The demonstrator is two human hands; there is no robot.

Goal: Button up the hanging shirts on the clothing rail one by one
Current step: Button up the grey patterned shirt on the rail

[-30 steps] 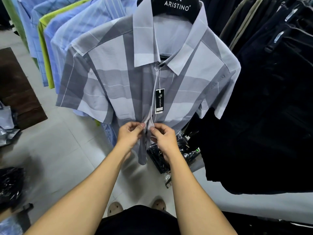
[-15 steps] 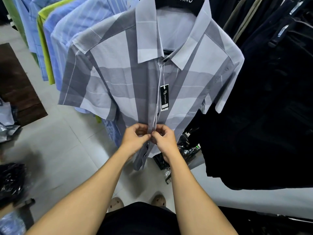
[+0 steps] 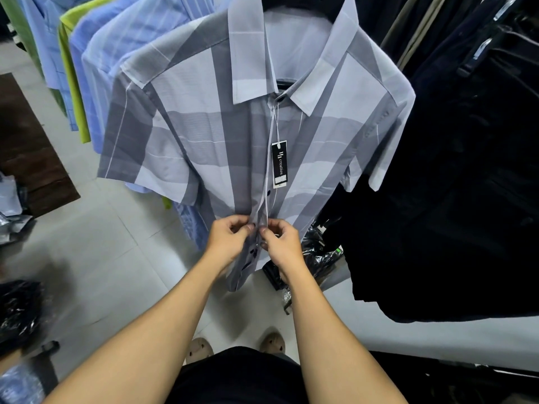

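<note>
closing a low button on the grey plaid shirt

pinching one front edge of the grey plaid shirt (image 3: pixel 189 141), your left hand (image 3: pixel 230 243) met your right hand (image 3: pixel 282 243), which pinched the other edge, thumbs almost touching over the placket. the shirt hung facing you on a black hanger (image 3: pixel 303 5) at the front of the row. whether a button sat between your fingertips could not be told. a dark button (image 3: pixel 268 193) just above your hands looked fastened, while the tail below gaped with a lower button (image 3: pixel 254 252) showing, so this shirt seemed partly done. doing the step well likely meant holding the buttonhole side taut, tipping the button edge-on through the slit, and pulling gently downward so the hanging cloth did not swing.

at far left, a lime-green shirt (image 3: pixel 68 68) and blue shirts (image 3: pixel 116 68) hung close together, thin and smooth. the grey shirt was a fine, slightly ribbed weave in broad pale and dark blocks crossed by thin white lines, with a crisp pointed collar and short sleeves. a stiff black card tag (image 3: pixel 279 164) dangled on string along the placket and could have snagged. to the right hung dark garments (image 3: pixel 466 199), matte and heavy-looking.
</note>
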